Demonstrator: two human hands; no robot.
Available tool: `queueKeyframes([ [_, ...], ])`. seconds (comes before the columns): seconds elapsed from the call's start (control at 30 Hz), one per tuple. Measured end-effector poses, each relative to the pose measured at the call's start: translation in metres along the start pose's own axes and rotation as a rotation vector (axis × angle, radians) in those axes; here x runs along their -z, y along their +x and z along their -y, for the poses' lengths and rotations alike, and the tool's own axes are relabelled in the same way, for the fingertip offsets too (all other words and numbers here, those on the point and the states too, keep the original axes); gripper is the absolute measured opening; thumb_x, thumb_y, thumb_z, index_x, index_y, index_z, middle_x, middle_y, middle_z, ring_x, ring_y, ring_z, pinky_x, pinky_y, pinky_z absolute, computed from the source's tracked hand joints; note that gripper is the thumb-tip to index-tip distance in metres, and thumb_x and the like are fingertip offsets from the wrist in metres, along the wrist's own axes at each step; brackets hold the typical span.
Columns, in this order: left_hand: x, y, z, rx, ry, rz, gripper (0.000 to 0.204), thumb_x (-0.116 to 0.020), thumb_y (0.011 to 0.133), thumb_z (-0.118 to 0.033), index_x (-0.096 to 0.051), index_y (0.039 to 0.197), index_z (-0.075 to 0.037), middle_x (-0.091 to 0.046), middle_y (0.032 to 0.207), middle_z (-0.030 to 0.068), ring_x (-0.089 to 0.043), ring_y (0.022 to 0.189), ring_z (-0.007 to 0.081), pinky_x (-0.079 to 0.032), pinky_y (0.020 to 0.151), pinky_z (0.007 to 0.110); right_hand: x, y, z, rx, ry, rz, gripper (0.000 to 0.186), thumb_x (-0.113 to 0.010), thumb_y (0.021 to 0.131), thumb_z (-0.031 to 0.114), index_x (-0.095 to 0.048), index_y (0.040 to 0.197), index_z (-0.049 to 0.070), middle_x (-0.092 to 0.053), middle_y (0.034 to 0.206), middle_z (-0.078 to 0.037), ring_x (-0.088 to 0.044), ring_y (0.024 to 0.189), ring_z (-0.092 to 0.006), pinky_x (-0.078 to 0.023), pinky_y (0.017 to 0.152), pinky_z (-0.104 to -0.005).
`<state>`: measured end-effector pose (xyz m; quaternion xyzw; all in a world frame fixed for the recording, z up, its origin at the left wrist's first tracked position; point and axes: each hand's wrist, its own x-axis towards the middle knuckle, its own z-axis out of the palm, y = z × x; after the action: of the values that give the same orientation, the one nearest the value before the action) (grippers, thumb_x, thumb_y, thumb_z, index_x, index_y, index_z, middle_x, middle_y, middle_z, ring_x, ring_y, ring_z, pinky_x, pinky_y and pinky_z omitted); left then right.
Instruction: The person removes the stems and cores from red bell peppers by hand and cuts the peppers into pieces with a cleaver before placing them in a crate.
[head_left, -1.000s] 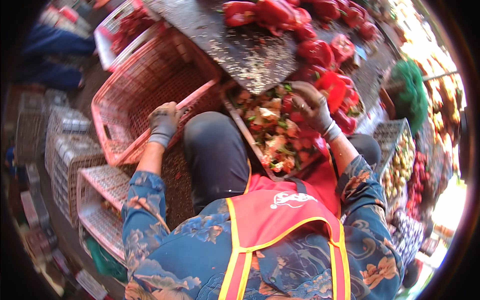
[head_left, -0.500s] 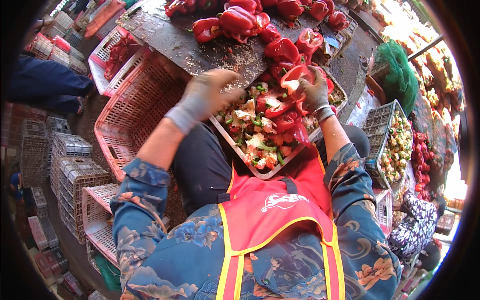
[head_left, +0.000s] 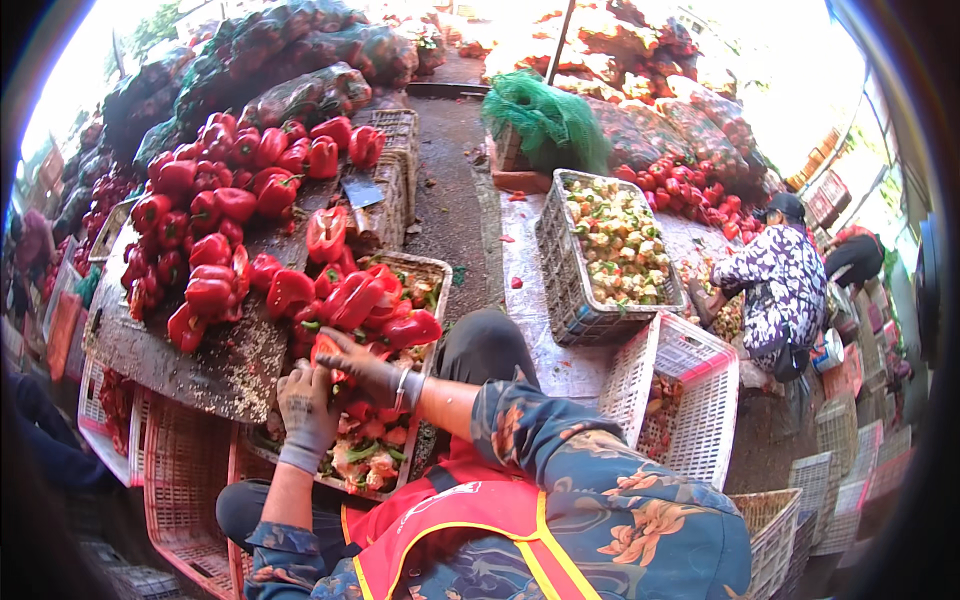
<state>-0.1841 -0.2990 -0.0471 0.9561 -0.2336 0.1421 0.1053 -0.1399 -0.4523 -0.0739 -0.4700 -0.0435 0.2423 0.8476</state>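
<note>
My gloved hands meet over a tray (head_left: 432, 300) heaped with red peppers, pale cores and green stems. A cut piece of red pepper (head_left: 325, 348) is gripped in my right hand (head_left: 365, 372). Close beside it, my left hand (head_left: 308, 412) has its fingers curled in; whatever they hold is hidden. Halved red peppers (head_left: 350, 300) lie piled at the tray's far side. A dark board (head_left: 190, 372), strewn with pale seeds, carries a heap of whole red peppers (head_left: 235, 205). Farther back, a flat metal blade (head_left: 362, 192) rests by the heap.
A pink crate (head_left: 185, 500) stands at the left below the board. To the right are a grey crate (head_left: 560, 285) of pepper cores and a white crate (head_left: 690, 430). Green netting (head_left: 545, 120) lies beyond. A person in a patterned top (head_left: 775, 290) crouches at the right.
The view has swung toward the right and farther ahead. My left hand, apart and blurred before, is now up against my right hand, which keeps hold of a pepper piece.
</note>
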Motion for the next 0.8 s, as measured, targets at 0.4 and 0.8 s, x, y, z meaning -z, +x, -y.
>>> queueKeyframes([
  [0.4,-0.017,-0.002,-0.027,-0.025,-0.274,-0.319,0.043,-0.054,0.094,-0.036,-0.057,0.112,0.003,-0.058,0.090,0.0182,-0.053,0.085,0.0380,-0.038,0.082,0.049,0.011,-0.001,-0.042,0.097,0.162,-0.071,0.057,-0.060,0.094,0.022,-0.038,0.144,0.009,-0.054,0.120,-0.007,-0.053,0.106,-0.0163,-0.045,0.092,-0.0297],
  [0.8,-0.084,-0.033,0.009,0.302,-0.688,-0.446,0.044,-0.056,0.094,-0.012,-0.046,0.135,0.001,-0.056,0.122,0.0195,-0.055,0.107,0.0373,-0.045,0.095,0.044,-0.006,-0.047,-0.014,0.166,-0.104,0.001,0.036,-0.053,0.098,0.017,-0.052,0.132,0.006,-0.057,0.125,-0.009,-0.062,0.108,-0.0218,-0.055,0.090,-0.0356],
])
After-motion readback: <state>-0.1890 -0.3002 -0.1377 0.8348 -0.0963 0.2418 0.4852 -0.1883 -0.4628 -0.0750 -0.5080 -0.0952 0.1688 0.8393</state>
